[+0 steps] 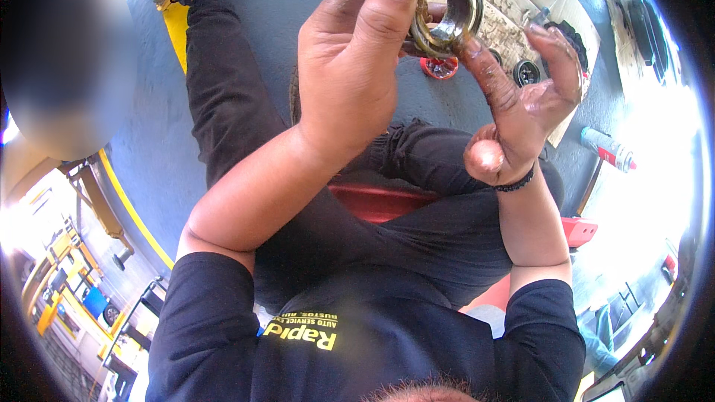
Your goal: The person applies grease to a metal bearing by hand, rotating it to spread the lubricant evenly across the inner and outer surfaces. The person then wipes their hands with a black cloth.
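Observation:
A metal ring-shaped bearing (468,7) smeared with brownish grease is held up at the top of the head view, its round bore facing right. My left hand (346,74) grips it from the left, thumb pressed on the near side and fingers curled behind it. My right hand (521,100), shiny with grease on fingers and palm, is beside it on the right. One outstretched fingertip touches the bearing's lower right rim; the other visible fingers are spread apart. A dark braided band (515,181) circles my right wrist.
Beyond my hands, a stained cardboard sheet (577,18) on the blue-grey floor bears tools and dark parts. Near it are a red round part (439,68) and a black round part (526,72). A spray can (607,149) lies at right. Beneath me is a red seat (380,201).

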The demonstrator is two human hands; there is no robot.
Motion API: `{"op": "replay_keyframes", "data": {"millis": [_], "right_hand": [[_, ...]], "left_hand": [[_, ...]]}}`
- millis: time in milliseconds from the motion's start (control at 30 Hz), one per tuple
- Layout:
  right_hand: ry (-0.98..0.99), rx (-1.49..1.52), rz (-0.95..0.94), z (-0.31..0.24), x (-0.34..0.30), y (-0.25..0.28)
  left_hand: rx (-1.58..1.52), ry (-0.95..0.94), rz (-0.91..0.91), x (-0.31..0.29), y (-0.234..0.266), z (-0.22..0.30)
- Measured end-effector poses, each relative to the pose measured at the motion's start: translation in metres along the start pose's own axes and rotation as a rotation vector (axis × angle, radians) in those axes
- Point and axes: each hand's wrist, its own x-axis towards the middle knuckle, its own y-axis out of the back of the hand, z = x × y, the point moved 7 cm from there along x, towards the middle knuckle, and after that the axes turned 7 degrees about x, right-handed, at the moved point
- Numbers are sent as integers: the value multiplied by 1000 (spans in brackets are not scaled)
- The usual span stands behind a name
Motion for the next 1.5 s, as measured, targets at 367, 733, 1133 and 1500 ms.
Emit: {"op": "replay_keyframes", "data": {"millis": [367, 733, 1133, 1500], "right_hand": [[-26, -109, 96, 8, 0, 12], [140, -252, 3, -18, 4, 16], [-120, 84, 22, 6, -4, -5], [-331, 540, 50, 27, -20, -21]], "left_hand": [[74, -116, -35, 0, -12, 12], [360, -73, 54, -4, -8, 13], [302, -184, 25, 0, -7, 15], [104, 59, 52, 1, -11, 8]]}}
